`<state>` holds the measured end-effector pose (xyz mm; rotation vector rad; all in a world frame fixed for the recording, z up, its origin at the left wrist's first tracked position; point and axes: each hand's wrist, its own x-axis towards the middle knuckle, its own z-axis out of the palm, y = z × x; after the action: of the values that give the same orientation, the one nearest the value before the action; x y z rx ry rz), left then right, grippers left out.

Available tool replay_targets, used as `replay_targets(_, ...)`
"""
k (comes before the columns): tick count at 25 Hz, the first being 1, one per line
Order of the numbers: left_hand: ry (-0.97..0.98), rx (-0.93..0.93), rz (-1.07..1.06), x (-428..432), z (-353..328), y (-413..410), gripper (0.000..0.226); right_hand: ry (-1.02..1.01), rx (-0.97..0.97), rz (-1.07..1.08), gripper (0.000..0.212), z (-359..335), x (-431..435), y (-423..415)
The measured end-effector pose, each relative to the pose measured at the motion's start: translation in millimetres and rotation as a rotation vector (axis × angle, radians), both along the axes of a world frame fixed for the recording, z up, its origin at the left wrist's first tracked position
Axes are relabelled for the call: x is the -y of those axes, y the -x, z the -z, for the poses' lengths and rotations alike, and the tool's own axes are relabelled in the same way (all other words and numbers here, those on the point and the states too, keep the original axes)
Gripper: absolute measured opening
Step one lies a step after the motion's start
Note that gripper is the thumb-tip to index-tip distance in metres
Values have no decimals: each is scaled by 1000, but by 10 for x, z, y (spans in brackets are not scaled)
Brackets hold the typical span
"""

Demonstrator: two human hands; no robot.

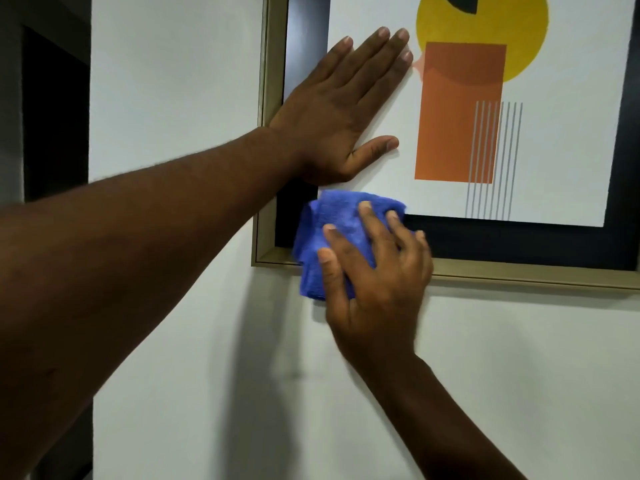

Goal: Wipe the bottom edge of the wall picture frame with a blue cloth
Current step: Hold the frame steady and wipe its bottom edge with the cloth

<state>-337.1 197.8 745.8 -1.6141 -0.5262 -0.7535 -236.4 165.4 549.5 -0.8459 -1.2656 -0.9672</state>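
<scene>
right hand [377, 271] pressing blue cloth [332, 237] on frame [519, 273] bottom edge (near corner), left hand [343, 109] flat, empty

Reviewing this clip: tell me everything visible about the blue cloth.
The blue cloth is a bright blue, soft, fuzzy fabric, bunched into a loose wad, not spread flat. It sits over the lower left corner of the picture frame, covering part of the gold bottom edge and the dark border, and hanging slightly below onto the wall. The right hand presses it there with spread fingers. The left hand lies flat on the picture above, apart from the cloth.
</scene>
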Motion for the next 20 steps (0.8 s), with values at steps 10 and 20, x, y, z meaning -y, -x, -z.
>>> replay_targets(10,4,33,-18,-19,24,13,83,42,-26,0,36,58,-36,234)
replay_targets(20,3,24,-29,-20,29,29,83,98,-54,14,43,47,8,118)
